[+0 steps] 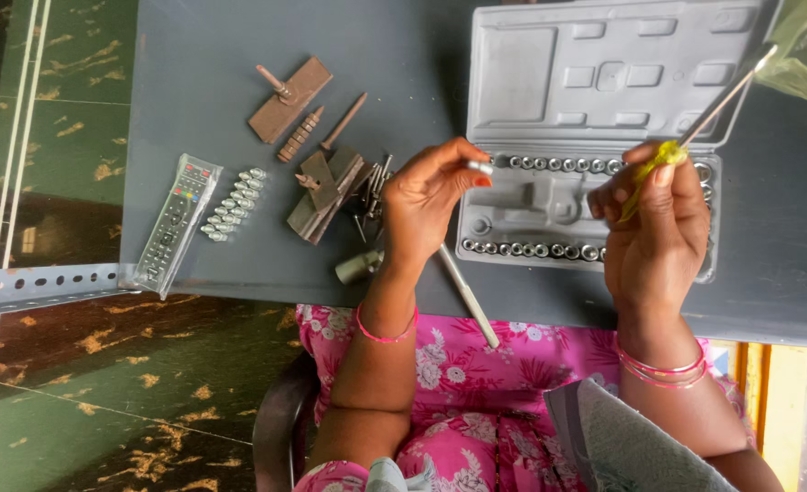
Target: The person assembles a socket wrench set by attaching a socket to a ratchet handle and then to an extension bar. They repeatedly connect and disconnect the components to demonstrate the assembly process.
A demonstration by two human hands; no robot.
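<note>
Holding a small socket [481,168] pinched at its fingertips, the left hand [431,205] hovers at the left edge of the open grey case [604,73] on the tabletop [203,55]. Right hand [654,223] is closed on a yellow-handled screwdriver [695,128], shaft pointing far right. Head view: case tray holds two rows of sockets [531,250], mostly filled; the middle recesses are vacant. Judged early to midway. Remote [177,219], bolts and metal parts lie left.
</note>
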